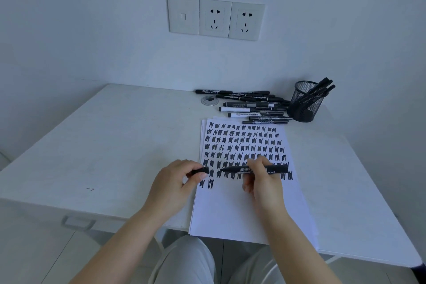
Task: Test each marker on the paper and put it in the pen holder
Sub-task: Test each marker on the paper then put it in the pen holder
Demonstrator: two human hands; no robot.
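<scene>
one uncapped black marker (255,169) lies level over the scribbled paper (242,210), right hand (262,180) clamped round its barrel.
left hand (177,182) pinches the cap (201,171); a careless tilt could smear ink beyond the tidy rows.

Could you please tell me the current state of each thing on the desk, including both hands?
marker: uncapped, held level above the paper, tip pointing left.
cap: off, pinched in the left hand.
left hand: pinches the cap.
right hand: grips the marker.
paper: upper part covered in rows of scribbles, lower part blank.
pen holder: upright, several markers in it.
loose markers: capped, lying piled beside the holder.
</scene>
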